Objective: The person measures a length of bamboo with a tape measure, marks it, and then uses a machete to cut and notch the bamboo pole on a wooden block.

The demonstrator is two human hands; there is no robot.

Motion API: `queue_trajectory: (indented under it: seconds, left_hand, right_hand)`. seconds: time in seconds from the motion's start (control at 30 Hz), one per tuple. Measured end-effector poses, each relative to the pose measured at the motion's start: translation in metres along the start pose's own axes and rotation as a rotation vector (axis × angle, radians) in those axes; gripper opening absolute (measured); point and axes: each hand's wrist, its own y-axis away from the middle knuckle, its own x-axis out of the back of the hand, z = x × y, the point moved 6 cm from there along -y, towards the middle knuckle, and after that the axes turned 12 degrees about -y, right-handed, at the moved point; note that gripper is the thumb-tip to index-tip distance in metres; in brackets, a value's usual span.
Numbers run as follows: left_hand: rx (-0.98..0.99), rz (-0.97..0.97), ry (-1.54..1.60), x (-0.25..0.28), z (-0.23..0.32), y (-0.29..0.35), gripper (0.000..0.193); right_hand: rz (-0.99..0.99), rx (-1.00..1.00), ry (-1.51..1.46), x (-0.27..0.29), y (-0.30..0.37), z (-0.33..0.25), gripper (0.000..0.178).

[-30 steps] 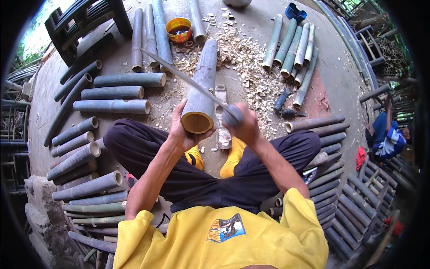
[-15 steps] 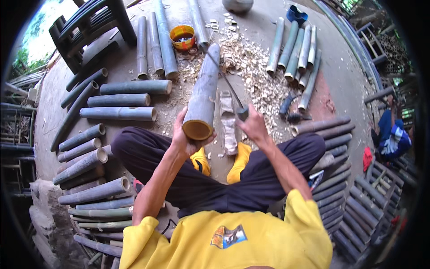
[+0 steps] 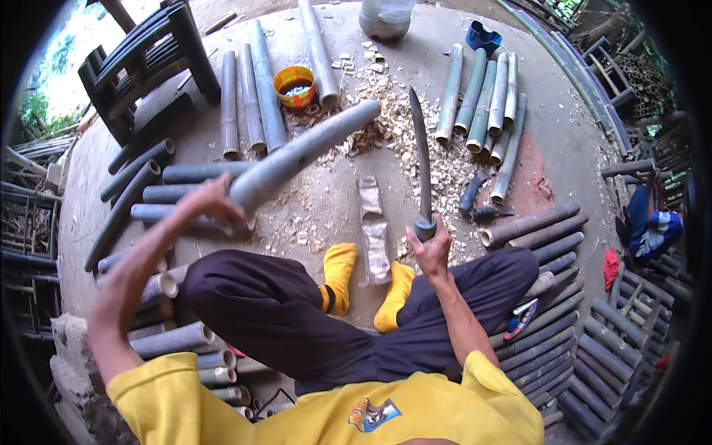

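Observation:
My left hand [image 3: 211, 204] is closed around the near end of a thick grey-green bamboo tube [image 3: 304, 157], which slants up and to the right in the air. A dark notch or hole shows on the tube's side. In my right hand [image 3: 434, 248] is a machete [image 3: 422, 148], gripped by its dark handle with the long blade pointing away from me. Blade and tube are apart. Between my yellow-socked feet and the wood chips lies a worn, notched wooden block [image 3: 372, 230].
Wood chips [image 3: 423, 159] litter the floor ahead. Bamboo tubes [image 3: 486, 96] lie in groups on both sides. A yellow-and-red bowl [image 3: 294, 87], a plastic jug [image 3: 386, 18] and a dark bamboo frame [image 3: 152, 70] stand farther off. Another person [image 3: 653, 222] sits at far right.
My left hand has swung left with the bamboo tube, tilting it from near upright in view to slanting right. The machete has moved off the tube and now points straight ahead.

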Motion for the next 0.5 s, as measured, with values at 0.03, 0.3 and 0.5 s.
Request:
queue_trajectory:
  seconds: [0.03,0.3,0.5]
  left_hand:
    - [-0.088,0.125,0.059,-0.026,0.012,0.004,0.096]
    - [0.142,0.287,0.000,-0.231,0.018,-0.034,0.097]
    - [-0.080,0.484,0.324,-0.169,0.132,-0.148,0.092]
  right_hand:
    - [0.018,-0.102,-0.023,0.010,0.003,0.023,0.029]
    - [0.031,-0.293,0.095,0.025,0.023,0.056,0.035]
    - [0.012,-0.438,0.037,0.018,0.024,0.074,0.032]
